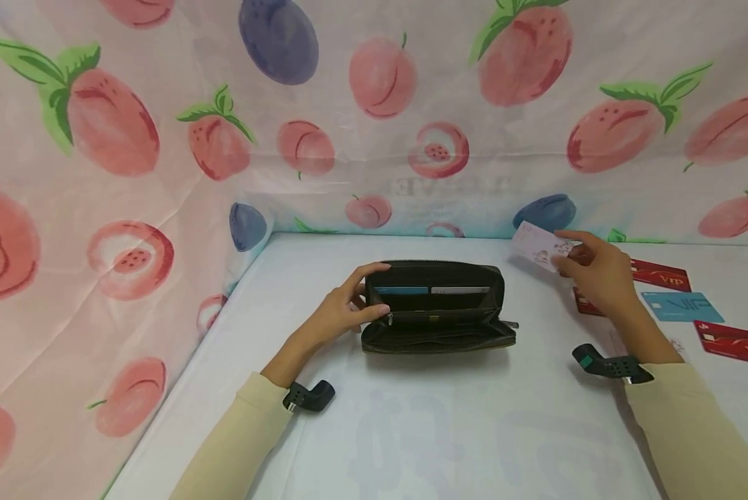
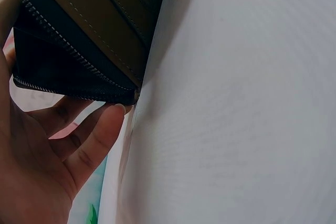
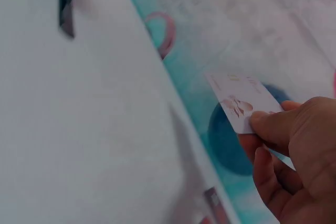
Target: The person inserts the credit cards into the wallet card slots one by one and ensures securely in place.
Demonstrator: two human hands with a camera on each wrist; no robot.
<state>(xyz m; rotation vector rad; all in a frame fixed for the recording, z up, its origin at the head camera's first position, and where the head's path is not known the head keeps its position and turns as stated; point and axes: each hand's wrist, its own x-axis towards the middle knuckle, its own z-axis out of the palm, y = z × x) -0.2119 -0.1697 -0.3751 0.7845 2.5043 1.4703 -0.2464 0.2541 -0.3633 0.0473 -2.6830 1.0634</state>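
Note:
A dark zip-around wallet (image 1: pixel 439 342) stands unzipped on the table, its mouth facing the person. My left hand (image 1: pixel 348 302) grips its left end, thumb at the front and fingers along the back edge. Inside, a blue card (image 1: pixel 401 292) and a whitish card (image 1: pixel 460 290) sit side by side in the back slots. The left wrist view shows the wallet's brown, stitched outer side (image 2: pixel 92 17). To the right of the wallet, my right hand (image 1: pixel 599 271) pinches a pale pink card (image 3: pixel 241 103) with a floral print, thumb on top, raised over the table.
On the right lie a red VIP card (image 1: pixel 661 275), a blue VIP card (image 1: pixel 682 306) and another red card (image 1: pixel 737 342). A further red card (image 1: pixel 587 304) and a pale card (image 1: pixel 676 345) are partly hidden by the right arm. Fruit-printed cloth (image 1: pixel 436 194) rises behind the table.

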